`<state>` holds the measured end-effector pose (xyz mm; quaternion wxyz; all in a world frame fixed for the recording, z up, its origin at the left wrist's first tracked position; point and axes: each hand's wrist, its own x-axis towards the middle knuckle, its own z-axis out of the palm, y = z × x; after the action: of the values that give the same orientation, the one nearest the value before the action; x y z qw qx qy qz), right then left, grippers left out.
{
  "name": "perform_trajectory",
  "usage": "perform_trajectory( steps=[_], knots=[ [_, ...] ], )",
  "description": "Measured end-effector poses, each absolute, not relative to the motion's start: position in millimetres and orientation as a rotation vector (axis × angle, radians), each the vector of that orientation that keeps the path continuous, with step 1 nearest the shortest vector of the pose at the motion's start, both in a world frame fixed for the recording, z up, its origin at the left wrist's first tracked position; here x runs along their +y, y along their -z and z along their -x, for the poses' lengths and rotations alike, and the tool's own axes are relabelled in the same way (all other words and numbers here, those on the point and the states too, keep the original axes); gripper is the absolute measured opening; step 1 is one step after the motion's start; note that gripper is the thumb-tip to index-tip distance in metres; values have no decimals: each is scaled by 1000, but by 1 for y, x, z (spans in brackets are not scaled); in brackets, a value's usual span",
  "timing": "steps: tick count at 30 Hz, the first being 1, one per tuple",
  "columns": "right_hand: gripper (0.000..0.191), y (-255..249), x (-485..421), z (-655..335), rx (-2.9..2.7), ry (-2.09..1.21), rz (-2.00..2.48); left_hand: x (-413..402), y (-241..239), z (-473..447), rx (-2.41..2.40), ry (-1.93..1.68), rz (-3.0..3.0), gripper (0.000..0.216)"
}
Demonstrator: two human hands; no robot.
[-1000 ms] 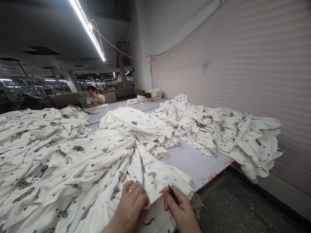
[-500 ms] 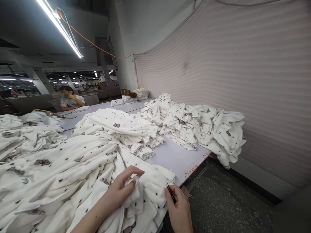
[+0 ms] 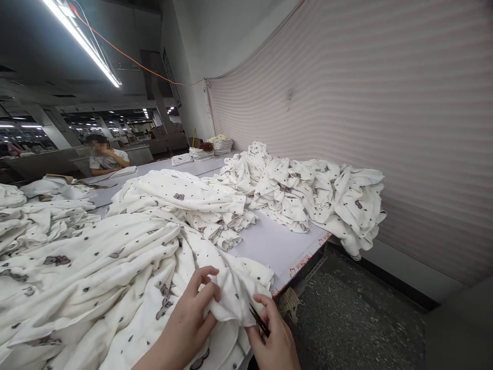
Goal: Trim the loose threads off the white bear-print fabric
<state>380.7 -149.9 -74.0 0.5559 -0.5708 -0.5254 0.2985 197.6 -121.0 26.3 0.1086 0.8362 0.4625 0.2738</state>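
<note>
Many printed cloths (image 3: 127, 241) crowd the table (image 3: 269, 240)

One heap (image 3: 308, 192) fills the far right side, before a striped curtain (image 3: 365, 103); folded stacks (image 3: 221, 146) and a seated person (image 3: 122, 156) are beyond. At the near edge, the white cloth (image 3: 229, 295) is rumpled, dark-dotted. The left hand (image 3: 192, 311) pinches it; the right hand (image 3: 275, 339) grips a dark pointed tool (image 3: 260, 322). Bare tabletop separates the heaps; open floor (image 3: 354, 308) lies right.

Shows left hand (image 3: 196, 304) and right hand (image 3: 272, 339), both bare. Includes left forearm (image 3: 164, 347), also bare, slim, widening a bit toward bottom edge. Cuts off at right wrist (image 3: 283, 363), so can't tell what's worn higher up. Has slender fingers (image 3: 203, 273), rounded at tips, some partly hidden. Looks too soft for finer detail.
</note>
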Motion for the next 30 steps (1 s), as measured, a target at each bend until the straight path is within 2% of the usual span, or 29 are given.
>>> perform_trajectory(
  steps=[2,6,9,11,17,19,22,25,30],
  knots=[
    [14,67,-149,-381,-1281,-685,1290,-124,-21,-194,1274,-880,-2559,23],
    [8,50,-144,-378,-1248,-766,1205,-130,-17,-190,905,-823,-2625,27],
    [2,41,-141,-377,-1254,-748,1237,-133,-24,-192,1014,-799,-2322,20],
    [5,37,-140,-376,-1263,-660,1281,-134,-33,-194,1204,-745,-2058,6],
    [9,29,-141,-359,-1364,-580,969,-129,-48,-197,1343,-701,-1682,26],
    [16,27,-140,-352,-1390,-588,960,-129,-47,-196,1294,-716,-1641,28],
    [12,25,-137,-347,-1409,-663,990,-131,-46,-196,1270,-699,-1644,29],
    [24,24,-135,-344,-1390,-759,1053,-132,-50,-197,1321,-678,-1654,22],
    [29,24,-135,-340,-1282,-871,1089,-130,-57,-204,1306,-655,-1686,26]
  ],
)
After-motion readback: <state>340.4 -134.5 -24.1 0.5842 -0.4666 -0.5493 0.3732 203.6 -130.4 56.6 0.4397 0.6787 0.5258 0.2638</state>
